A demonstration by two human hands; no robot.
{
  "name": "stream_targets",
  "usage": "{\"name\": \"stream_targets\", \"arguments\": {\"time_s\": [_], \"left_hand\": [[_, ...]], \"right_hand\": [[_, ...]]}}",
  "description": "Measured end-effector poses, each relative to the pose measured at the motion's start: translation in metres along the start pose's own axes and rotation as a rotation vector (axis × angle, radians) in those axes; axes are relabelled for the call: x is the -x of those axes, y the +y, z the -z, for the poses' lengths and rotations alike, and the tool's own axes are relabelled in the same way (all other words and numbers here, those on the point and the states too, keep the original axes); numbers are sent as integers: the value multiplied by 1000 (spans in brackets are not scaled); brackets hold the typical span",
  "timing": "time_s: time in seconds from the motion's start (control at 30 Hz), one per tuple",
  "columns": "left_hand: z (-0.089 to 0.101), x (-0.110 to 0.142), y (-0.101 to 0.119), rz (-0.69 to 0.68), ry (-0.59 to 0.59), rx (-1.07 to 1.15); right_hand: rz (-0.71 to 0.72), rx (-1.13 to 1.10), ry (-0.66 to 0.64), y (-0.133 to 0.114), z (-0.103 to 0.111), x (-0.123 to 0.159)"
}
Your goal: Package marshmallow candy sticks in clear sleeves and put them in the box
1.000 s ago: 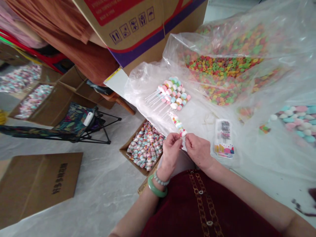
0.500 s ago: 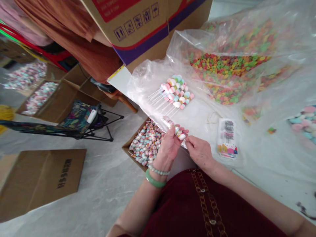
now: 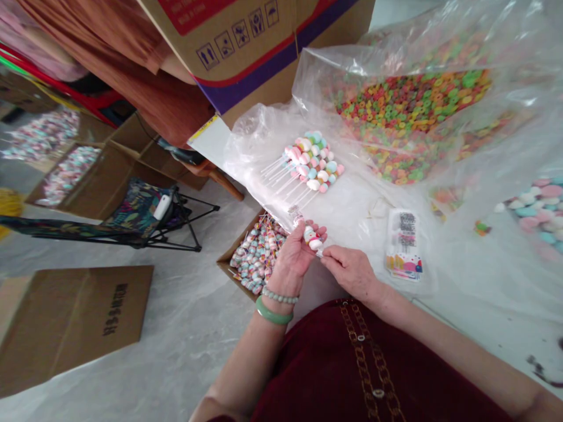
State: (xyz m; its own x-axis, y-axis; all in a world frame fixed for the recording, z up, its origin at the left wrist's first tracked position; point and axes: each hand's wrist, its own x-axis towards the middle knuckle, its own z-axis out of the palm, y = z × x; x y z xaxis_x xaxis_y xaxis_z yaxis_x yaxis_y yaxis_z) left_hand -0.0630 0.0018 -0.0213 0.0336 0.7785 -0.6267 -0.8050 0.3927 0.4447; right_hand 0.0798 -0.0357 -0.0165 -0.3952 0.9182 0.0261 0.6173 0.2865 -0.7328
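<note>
My left hand (image 3: 294,258), wearing a green bangle and a beaded bracelet, cradles a marshmallow skewer (image 3: 312,240) in clear wrapping near the table's front edge. My right hand (image 3: 352,271) pinches the near end of it; whether the fingertips are on the stick or on twisted film is too small to tell. Beyond the left hand, a patterned part of the wrapper (image 3: 295,214) sticks out. A stack of unwrapped marshmallow skewers (image 3: 313,161) lies on the plastic sheet farther back, sticks pointing left. Below and left of my hands, a carton (image 3: 225,258) holds many wrapped skewers.
A large clear bag of colourful ring candies (image 3: 409,105) covers the back right. Printed labels (image 3: 403,243) lie right of my hands, loose marshmallows (image 3: 545,211) at the far right. A big carton (image 3: 250,53) stands behind; a folding chair (image 3: 145,214) and another person's orange clothing (image 3: 123,64) are left.
Both hands have shifted slightly left with the skewer. Its near end now shows pinched between my right fingers, and the marshmallows sit turned a little differently in my left palm.
</note>
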Motion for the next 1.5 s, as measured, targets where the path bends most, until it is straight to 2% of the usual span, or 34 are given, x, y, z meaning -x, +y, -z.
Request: {"name": "stream_targets", "arguments": {"time_s": [0.1,0.2,0.4,0.57,0.73,0.9,0.97,1.07,1.13,1.2,1.27,1.37,1.5], "left_hand": [[-2,0,2,2,24,-2],[-7,2,-1,9,39,8],[-7,7,-12,38,19,-47],[-6,13,-17,-35,0,-180],[-3,18,-19,-17,-31,-356],[-1,21,-23,-41,-23,-415],[0,21,-23,-96,18,-401],[3,18,-18,-182,122,-347],[3,16,-13,-226,172,-315],[2,15,-9,-260,178,-279],[0,14,-6,-283,146,-216],[0,11,-4,-284,140,-97],[4,5,-2,-250,203,-21]], "right_hand": [[-38,-101,103,0,6,-2],[8,-26,217,0,9,-5],[112,160,187,-2,10,-7],[86,203,146,0,11,-5],[7,21,128,4,5,-2],[-329,-590,128,11,-5,-4],[-408,-696,134,12,-5,-5],[-422,-623,126,10,-2,-5],[-413,-573,35,7,-2,-4],[-433,-590,-94,4,-4,-4],[-457,-637,-155,1,-6,-4],[-424,-658,-122,-2,-7,-5],[-363,-597,-130,-6,-7,-6]]}}
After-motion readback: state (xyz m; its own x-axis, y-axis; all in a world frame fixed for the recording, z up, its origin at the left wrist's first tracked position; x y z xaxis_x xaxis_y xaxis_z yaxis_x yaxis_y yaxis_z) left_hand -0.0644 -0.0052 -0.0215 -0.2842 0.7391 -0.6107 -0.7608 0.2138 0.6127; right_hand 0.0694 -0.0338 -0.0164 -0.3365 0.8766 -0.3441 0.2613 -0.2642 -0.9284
